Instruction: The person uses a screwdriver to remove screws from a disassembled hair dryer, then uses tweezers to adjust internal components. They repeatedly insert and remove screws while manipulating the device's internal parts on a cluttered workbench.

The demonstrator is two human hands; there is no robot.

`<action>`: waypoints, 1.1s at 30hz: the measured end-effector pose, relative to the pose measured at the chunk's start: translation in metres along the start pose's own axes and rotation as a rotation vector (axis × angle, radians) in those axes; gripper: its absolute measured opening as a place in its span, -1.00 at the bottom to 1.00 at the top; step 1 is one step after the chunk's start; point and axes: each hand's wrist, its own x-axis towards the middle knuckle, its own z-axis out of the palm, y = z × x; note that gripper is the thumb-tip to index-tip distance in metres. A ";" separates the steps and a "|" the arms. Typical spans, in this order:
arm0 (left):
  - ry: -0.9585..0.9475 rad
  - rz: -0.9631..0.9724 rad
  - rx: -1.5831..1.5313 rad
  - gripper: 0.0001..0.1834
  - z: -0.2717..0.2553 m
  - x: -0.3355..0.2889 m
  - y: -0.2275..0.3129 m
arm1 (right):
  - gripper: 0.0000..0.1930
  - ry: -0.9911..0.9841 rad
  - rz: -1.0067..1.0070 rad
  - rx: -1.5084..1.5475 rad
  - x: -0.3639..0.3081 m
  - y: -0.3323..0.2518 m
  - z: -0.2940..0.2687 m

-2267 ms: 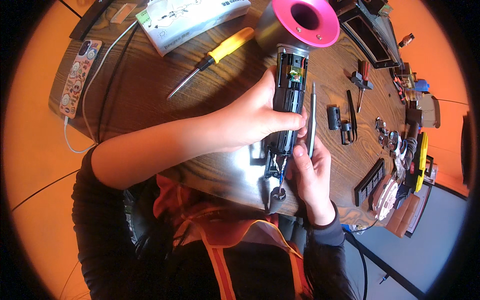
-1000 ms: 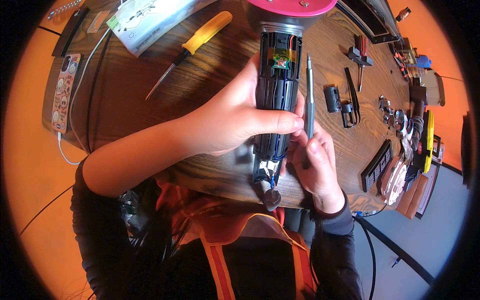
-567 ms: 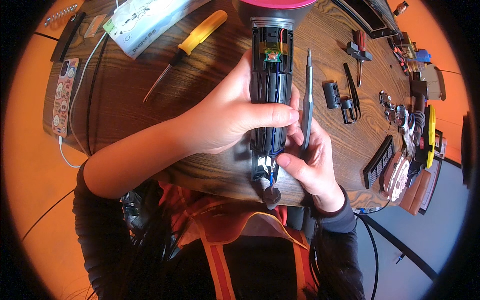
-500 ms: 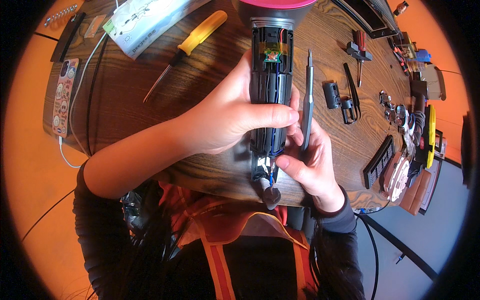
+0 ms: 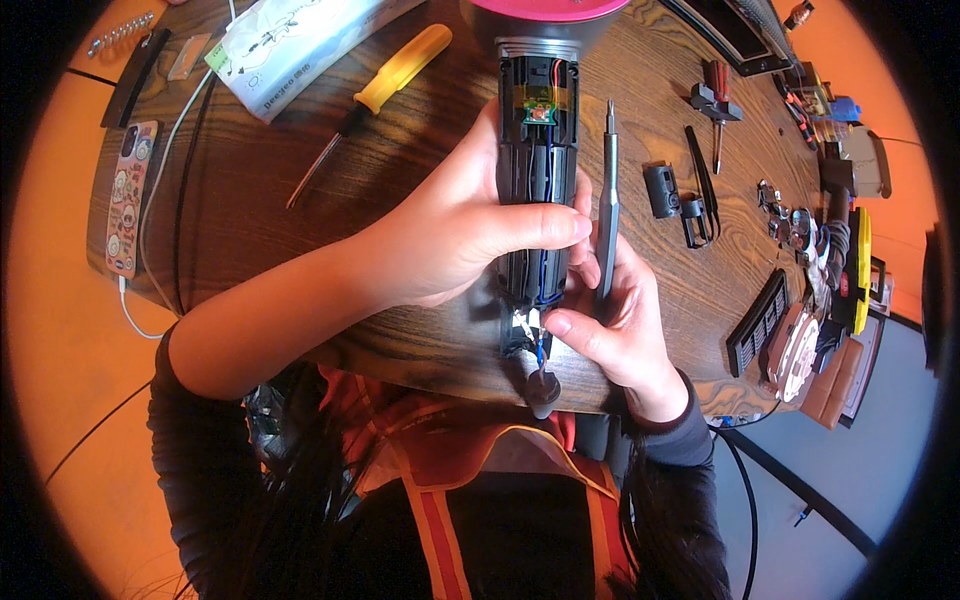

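Observation:
My left hand (image 5: 445,235) is wrapped round the handle of a hair dryer (image 5: 540,165), thumb across its front. The handle's cover is off, showing a black inner frame, a small green circuit board (image 5: 540,114) and blue wires. Its grey head with a pink rim is at the top, cut off by the picture's edge. In my right hand (image 5: 625,335) a slim grey precision screwdriver (image 5: 609,190) stands upright, tip up. The right thumb touches the handle's lower end, beside white connectors. From there wires run down to a dark cord end (image 5: 542,392) at the table edge.
Left lie a yellow-handled screwdriver (image 5: 400,75), a tissue pack (image 5: 285,60) and a phone (image 5: 130,200) on a cable. Right are black plastic parts (image 5: 662,190), tweezers (image 5: 705,175), a red-handled screwdriver (image 5: 718,100), a black vented panel (image 5: 757,322) and a clutter of tools.
The hair dryer and both hands have shifted very slightly left and up. The screwdriver in my right hand has moved a little left with them; both grips look the same.

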 end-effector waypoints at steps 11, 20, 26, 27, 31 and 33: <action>0.065 0.042 0.161 -0.22 -0.006 0.004 -0.006 | -0.62 0.396 -0.155 -0.146 -0.001 0.003 -0.005; 0.085 0.056 0.196 -0.28 -0.006 0.004 -0.009 | -0.70 0.559 -0.422 -0.030 0.009 -0.005 -0.032; 0.144 0.002 0.260 -0.39 -0.004 0.006 -0.004 | -0.72 0.808 -0.792 0.094 0.009 -0.023 -0.080; 0.156 -0.021 0.260 -0.40 -0.004 0.006 -0.004 | -0.72 0.845 -0.805 0.122 0.007 -0.026 -0.087; 0.187 -0.088 0.254 -0.31 -0.006 0.009 -0.003 | -0.72 0.913 -0.801 0.214 0.002 -0.035 -0.109; 0.159 -0.074 0.268 -0.32 -0.006 0.010 -0.002 | -0.72 0.901 -0.816 0.228 -0.002 -0.038 -0.115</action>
